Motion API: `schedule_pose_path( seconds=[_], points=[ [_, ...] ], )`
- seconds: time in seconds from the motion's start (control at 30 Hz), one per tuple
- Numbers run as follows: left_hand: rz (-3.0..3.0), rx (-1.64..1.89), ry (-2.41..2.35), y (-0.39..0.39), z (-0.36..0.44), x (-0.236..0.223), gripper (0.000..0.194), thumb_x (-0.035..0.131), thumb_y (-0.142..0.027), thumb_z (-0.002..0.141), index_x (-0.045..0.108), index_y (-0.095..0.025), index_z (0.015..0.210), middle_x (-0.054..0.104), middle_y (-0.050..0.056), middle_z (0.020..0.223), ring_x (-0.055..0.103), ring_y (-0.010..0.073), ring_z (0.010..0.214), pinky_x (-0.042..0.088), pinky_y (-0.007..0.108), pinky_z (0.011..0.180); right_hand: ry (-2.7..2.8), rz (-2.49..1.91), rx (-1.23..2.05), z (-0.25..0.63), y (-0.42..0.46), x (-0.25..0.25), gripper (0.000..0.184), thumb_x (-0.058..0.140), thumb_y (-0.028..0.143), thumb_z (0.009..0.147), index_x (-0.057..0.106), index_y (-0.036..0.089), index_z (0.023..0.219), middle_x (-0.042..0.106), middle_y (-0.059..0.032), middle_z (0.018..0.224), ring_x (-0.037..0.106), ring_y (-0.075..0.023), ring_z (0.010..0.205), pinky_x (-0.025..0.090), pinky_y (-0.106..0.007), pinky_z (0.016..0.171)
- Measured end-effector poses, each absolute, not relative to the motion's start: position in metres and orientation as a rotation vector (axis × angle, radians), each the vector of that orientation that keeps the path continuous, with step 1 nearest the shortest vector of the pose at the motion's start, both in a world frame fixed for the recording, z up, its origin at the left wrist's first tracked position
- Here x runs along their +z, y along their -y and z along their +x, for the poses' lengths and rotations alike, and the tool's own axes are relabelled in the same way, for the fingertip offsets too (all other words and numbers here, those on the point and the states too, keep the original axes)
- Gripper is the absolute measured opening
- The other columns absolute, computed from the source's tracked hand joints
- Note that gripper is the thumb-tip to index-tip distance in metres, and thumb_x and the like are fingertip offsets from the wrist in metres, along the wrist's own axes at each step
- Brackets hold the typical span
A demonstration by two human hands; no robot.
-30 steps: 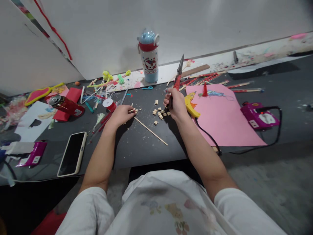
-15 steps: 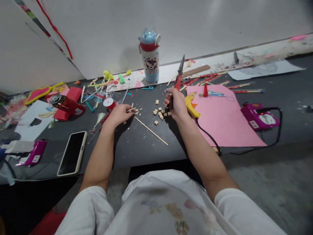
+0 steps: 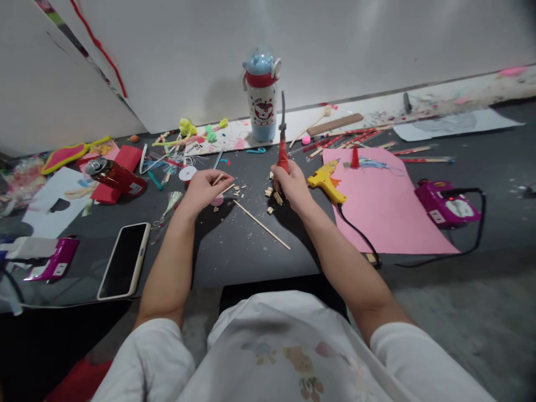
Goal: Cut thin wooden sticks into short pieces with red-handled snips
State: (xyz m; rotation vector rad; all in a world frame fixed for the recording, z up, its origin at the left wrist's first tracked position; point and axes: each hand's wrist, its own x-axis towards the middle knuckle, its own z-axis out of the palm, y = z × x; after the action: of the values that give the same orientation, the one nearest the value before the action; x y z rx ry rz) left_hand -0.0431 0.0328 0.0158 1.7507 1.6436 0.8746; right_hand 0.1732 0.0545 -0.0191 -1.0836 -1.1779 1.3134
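My left hand (image 3: 205,190) is closed in a pinch, with short pale wooden stick pieces (image 3: 227,188) showing at its fingertips. Wrapped around red-handled pliers (image 3: 283,125), my right hand (image 3: 292,183) points their narrow metal jaws up and away from me. Small cut wooden bits (image 3: 237,190) lie just right of my left fingertips. A long thin wooden stick (image 3: 262,224) rests on the dark table between my forearms. Beside and partly under my right hand sit several small wooden blocks (image 3: 270,210).
A bottle (image 3: 263,106) stands at the back. On the right are a yellow glue gun (image 3: 329,184), pink paper (image 3: 389,212) and a purple power box (image 3: 446,204) with a black cord. Leftward are a phone (image 3: 124,259), a red can (image 3: 119,177) and a thread spool (image 3: 187,174).
My right hand has moved left with the pliers, which now stand more upright. My left hand has lifted and turned slightly, and stick pieces show more plainly in its fingers.
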Motion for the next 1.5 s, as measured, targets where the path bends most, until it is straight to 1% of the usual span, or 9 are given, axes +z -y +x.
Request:
schedule_pose_path(
  seconds=[0.07,0.2,0.37,0.63,0.87,1.03,1.17,1.33,1.5],
  points=[
    [1.677,0.916,-1.497,-0.027,-0.030,0.016,0.029,0.067,-0.042,0.072,0.073,-0.017,0.084,0.037,-0.006,0.047,0.031,0.0064,0.045,0.023,0.022,0.046,1.304,-1.147,1.204,0.169,-0.052,-0.024,0.025,0.056,0.041,0.078,0.040,0.022,0.078,0.043,0.0052,0.064,0.043,-0.0109,0.059,0.035,-0.025,0.057],
    [1.651,0.967,-1.335,-0.021,-0.014,0.014,0.034,0.068,-0.042,0.072,0.074,-0.016,0.093,0.041,-0.006,0.047,0.029,0.0056,0.045,0.023,0.022,0.046,1.565,-1.247,1.110,0.161,-0.042,-0.027,0.028,0.056,0.045,0.076,0.043,0.021,0.081,0.047,0.0024,0.072,0.046,-0.0143,0.067,0.037,-0.029,0.065],
    [1.671,1.023,-1.343,-0.024,-0.014,0.007,0.035,0.068,-0.047,0.071,0.074,-0.016,0.086,0.046,-0.004,0.050,0.033,0.0058,0.046,0.025,0.022,0.046,1.713,-1.190,1.135,0.155,-0.034,-0.025,0.029,0.052,0.046,0.077,0.047,0.019,0.087,0.053,-0.0017,0.083,0.051,-0.0177,0.078,0.039,-0.033,0.073],
    [1.711,1.025,-1.392,-0.025,-0.010,0.006,0.038,0.066,-0.049,0.071,0.072,-0.014,0.082,0.059,-0.001,0.062,0.044,0.0087,0.054,0.034,0.022,0.053,1.789,-1.231,1.109,0.153,-0.032,-0.028,0.032,0.054,0.048,0.077,0.047,0.020,0.090,0.056,-0.0017,0.082,0.053,-0.0181,0.075,0.042,-0.033,0.069],
    [1.651,1.002,-1.328,-0.025,-0.010,0.007,0.039,0.065,-0.052,0.071,0.069,-0.014,0.079,0.039,-0.005,0.052,0.029,0.0059,0.048,0.022,0.020,0.045,1.776,-1.155,1.160,0.152,-0.029,-0.028,0.036,0.045,0.055,0.084,0.048,0.020,0.092,0.059,-0.0043,0.089,0.056,-0.0197,0.085,0.042,-0.034,0.075],
    [1.586,1.031,-1.268,-0.022,-0.014,0.011,0.038,0.065,-0.052,0.073,0.067,-0.014,0.079,0.036,-0.006,0.049,0.028,0.0053,0.044,0.020,0.021,0.044,1.727,-1.146,1.227,0.154,-0.034,-0.029,0.038,0.027,0.052,0.092,0.048,0.020,0.086,0.057,-0.0031,0.085,0.055,-0.0172,0.082,0.041,-0.033,0.078],
    [1.518,1.070,-1.227,-0.019,-0.013,0.016,0.036,0.069,-0.050,0.069,0.066,-0.015,0.074,0.035,-0.007,0.046,0.028,0.0050,0.043,0.022,0.022,0.044,1.704,-1.106,1.264,0.154,-0.034,-0.029,0.028,0.037,0.045,0.089,0.049,0.020,0.086,0.054,-0.0004,0.079,0.052,-0.0149,0.077,0.042,-0.030,0.074],
    [1.491,1.051,-1.222,-0.019,-0.020,0.022,0.031,0.070,-0.045,0.068,0.068,-0.016,0.081,0.041,-0.006,0.048,0.032,0.0064,0.044,0.026,0.023,0.045,1.613,-0.997,1.443,0.153,-0.032,-0.021,0.035,0.040,0.054,0.085,0.050,0.020,0.081,0.051,0.0005,0.072,0.049,-0.0142,0.070,0.041,-0.028,0.066],
    [1.349,1.150,-1.229,-0.030,-0.037,0.025,0.020,0.052,-0.027,0.072,0.066,-0.017,0.083,0.048,-0.002,0.057,0.036,0.0072,0.046,0.027,0.021,0.043,1.646,-0.967,1.468,0.156,-0.034,-0.020,0.038,0.037,0.054,0.086,0.052,0.020,0.077,0.054,-0.0016,0.074,0.051,-0.0156,0.074,0.043,-0.029,0.069]
  ],
)
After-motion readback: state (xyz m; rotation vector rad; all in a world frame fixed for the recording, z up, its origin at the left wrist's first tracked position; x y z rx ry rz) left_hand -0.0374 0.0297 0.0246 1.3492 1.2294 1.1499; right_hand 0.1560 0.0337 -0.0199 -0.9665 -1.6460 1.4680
